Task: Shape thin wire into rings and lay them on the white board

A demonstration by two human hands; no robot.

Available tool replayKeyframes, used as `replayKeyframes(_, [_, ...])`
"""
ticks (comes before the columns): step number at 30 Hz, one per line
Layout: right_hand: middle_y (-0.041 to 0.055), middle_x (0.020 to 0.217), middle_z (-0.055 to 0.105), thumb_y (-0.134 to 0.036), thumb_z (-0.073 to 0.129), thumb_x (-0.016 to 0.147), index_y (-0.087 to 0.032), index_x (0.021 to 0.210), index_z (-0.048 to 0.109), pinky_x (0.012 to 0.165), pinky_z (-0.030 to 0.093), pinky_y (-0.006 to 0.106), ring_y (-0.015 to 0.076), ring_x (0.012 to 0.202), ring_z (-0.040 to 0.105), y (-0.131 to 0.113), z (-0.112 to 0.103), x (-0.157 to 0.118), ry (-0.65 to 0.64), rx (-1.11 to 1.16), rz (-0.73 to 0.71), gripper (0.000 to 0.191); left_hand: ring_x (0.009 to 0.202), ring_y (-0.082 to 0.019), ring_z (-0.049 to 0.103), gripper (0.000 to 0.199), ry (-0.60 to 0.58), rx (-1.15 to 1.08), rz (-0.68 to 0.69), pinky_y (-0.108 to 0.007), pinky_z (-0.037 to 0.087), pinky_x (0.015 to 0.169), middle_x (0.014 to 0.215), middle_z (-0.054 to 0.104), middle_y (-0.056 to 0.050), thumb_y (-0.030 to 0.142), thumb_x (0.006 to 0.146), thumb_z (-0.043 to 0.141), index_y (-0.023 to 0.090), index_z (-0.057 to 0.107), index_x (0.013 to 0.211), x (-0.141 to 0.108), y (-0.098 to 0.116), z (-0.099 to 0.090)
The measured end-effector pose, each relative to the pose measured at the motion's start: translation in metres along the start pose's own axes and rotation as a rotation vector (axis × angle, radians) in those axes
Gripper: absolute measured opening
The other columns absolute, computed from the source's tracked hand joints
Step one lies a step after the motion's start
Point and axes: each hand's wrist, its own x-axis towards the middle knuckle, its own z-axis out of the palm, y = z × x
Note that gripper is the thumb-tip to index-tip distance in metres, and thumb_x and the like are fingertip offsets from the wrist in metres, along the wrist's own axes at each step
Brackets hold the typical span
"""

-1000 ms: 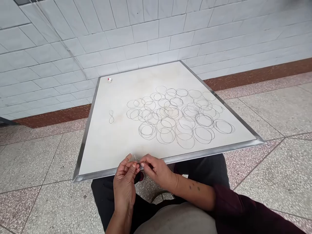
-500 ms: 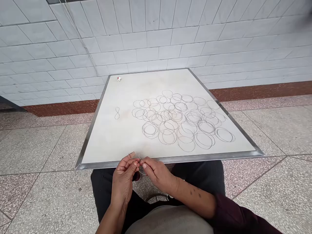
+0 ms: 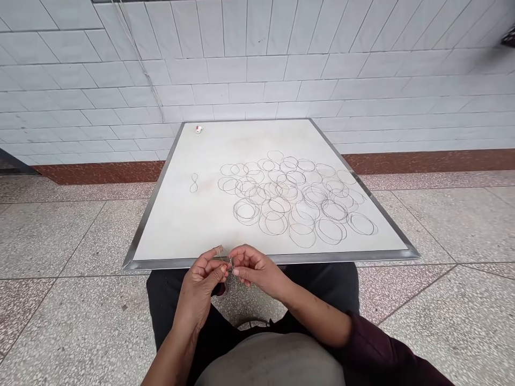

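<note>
A thin wire loop (image 3: 231, 264) is pinched between my two hands just off the near edge of the white table. My left hand (image 3: 201, 284) grips it with thumb and fingertips, one finger raised along it. Close beside, my right hand (image 3: 257, 271) pinches the same wire, its other fingers curled. Many thin wire rings (image 3: 289, 198) lie overlapping on the middle and right of the table. A small figure-eight wire (image 3: 193, 183) lies alone on the left.
The white table (image 3: 169, 230) has a metal rim. Near its far left corner sits a small red and white object (image 3: 199, 129). Behind stands a tiled wall (image 3: 249, 69); my legs are under the near edge.
My right hand has turned, its fingers now raised above the wire. The wire between my hands has changed its angle. The whole view has shifted slightly.
</note>
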Motion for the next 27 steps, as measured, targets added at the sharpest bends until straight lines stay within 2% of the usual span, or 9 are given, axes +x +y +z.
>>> replayKeyframes(6, [-0.0017,0.080,0.057,-0.047,0.065,0.090,-0.020,0.108,0.065,0.054,0.044,0.021,0.0082,0.062,0.051,-0.004,0.001,-0.005,0.025,0.004,-0.012,0.033,0.070,-0.013,0.059,0.051,0.001,0.055,0.065,-0.025,0.046,0.068,0.077,0.072,-0.002,0.034,0.072,0.083,0.018,0.068,0.119,-0.005,0.001,0.001])
replayKeyframes(10, [-0.0021,0.083,0.060,-0.037,0.078,0.081,-0.021,0.109,0.065,0.053,0.043,0.020,0.0075,0.062,0.051,-0.003,0.001,-0.005,-0.013,0.050,-0.034,0.035,0.074,-0.016,0.062,0.051,0.008,0.122,0.089,-0.026,0.047,0.065,0.078,0.072,-0.001,0.035,0.074,0.081,0.020,0.066,0.120,-0.011,0.006,0.004])
replayKeyframes(15, [-0.0033,0.080,0.062,-0.033,0.079,0.080,-0.021,0.102,0.066,0.052,0.043,0.019,0.0064,0.058,0.051,0.001,0.005,-0.004,0.032,0.079,-0.065,0.028,0.075,-0.015,0.062,0.048,-0.005,0.096,0.119,-0.026,0.047,0.068,0.079,0.072,0.000,0.035,0.075,0.080,0.021,0.068,0.119,-0.014,0.004,0.005])
replayKeyframes(24, [-0.0030,0.073,0.063,-0.045,0.075,0.082,-0.018,0.091,0.064,0.053,0.046,0.021,0.0090,0.059,0.058,0.001,0.012,-0.005,0.117,0.090,-0.042,0.030,0.068,-0.012,0.060,0.047,0.017,-0.069,0.059,-0.026,0.047,0.070,0.076,0.068,0.001,0.034,0.071,0.084,0.018,0.071,0.113,-0.017,-0.001,0.009])
replayKeyframes(27, [-0.0029,0.069,0.063,-0.046,0.074,0.083,-0.018,0.089,0.062,0.053,0.047,0.022,0.0101,0.059,0.060,0.000,0.014,-0.005,0.125,0.103,-0.037,0.031,0.073,-0.013,0.061,0.047,0.000,-0.054,0.063,-0.027,0.048,0.074,0.080,0.070,-0.001,0.033,0.073,0.083,0.018,0.071,0.115,-0.017,-0.004,0.010])
